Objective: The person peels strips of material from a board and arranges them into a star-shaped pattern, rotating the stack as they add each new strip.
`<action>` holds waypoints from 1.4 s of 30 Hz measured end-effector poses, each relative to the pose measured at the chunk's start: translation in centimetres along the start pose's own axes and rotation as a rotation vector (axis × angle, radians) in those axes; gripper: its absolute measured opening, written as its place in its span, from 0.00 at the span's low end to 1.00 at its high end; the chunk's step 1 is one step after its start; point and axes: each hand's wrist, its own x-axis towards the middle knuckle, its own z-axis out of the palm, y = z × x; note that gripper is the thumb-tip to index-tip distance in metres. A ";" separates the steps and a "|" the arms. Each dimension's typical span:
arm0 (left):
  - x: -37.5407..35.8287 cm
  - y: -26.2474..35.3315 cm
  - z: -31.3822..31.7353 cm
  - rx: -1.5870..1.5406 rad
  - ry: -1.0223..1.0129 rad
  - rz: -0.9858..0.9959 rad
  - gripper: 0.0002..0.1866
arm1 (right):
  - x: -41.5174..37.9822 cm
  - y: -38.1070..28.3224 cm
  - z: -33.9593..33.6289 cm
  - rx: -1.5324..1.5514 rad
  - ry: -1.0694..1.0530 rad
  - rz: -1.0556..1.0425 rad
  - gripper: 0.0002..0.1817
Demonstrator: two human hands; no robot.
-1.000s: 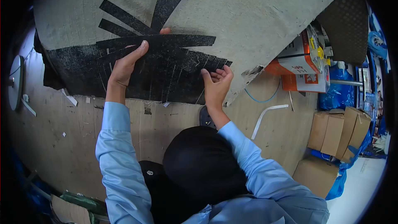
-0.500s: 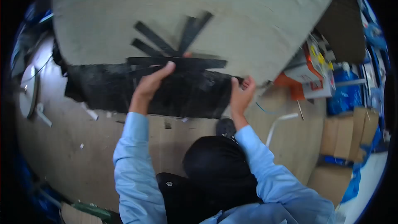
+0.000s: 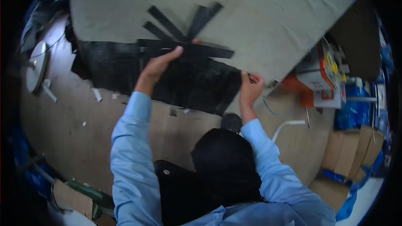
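My left hand point(image 3: 158, 68) is closed on a bunch of flat black strips point(image 3: 167, 21), its thumb on top and a fingertip showing at the far side. Several strips fan out away from me, and one lies crosswise under the thumb. Below them a wide black sheet point(image 3: 197, 84) lies along the near edge of the pale cloth-like surface point(image 3: 268, 21). At the sheet's right corner my right hand point(image 3: 252, 88) has its thumb and fingers pinched together on the sheet's edge. The undersides of the strips and sheet are hidden.
To the right stand an orange and white box point(image 3: 312, 77), a blue water bottle point(image 3: 351, 111) and cardboard point(image 3: 345, 152). A bent white tube point(image 3: 287, 126) and small scraps lie on the wooden floor point(image 3: 83, 142). A round white disc point(image 3: 37, 68) stands at the left.
The view has shifted, so the surface, sheet and strips sit higher and a little further right. Both hands keep their places on the strips and the sheet's corner.
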 end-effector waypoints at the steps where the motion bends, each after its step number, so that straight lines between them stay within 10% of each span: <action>1: 0.1 0.4 0.9 0.087 0.006 0.064 0.24 | -0.4 -1.1 0.1 0.001 0.008 0.036 0.22; 7: 0.6 0.7 1.4 0.197 0.090 0.146 0.23 | -1.8 -0.2 -1.1 -0.107 -0.003 -0.228 0.17; 12: 0.5 -0.3 -1.6 0.115 0.204 0.012 0.24 | -3.7 4.5 -5.7 0.200 -0.201 0.331 0.13; 22: -0.2 -0.5 -1.3 0.295 0.322 0.071 0.23 | -7.0 8.0 -6.4 0.178 -0.385 0.550 0.13; 42: -0.3 -1.7 -3.9 0.272 0.365 0.050 0.21 | -8.1 7.3 -3.9 -0.175 -0.434 0.176 0.11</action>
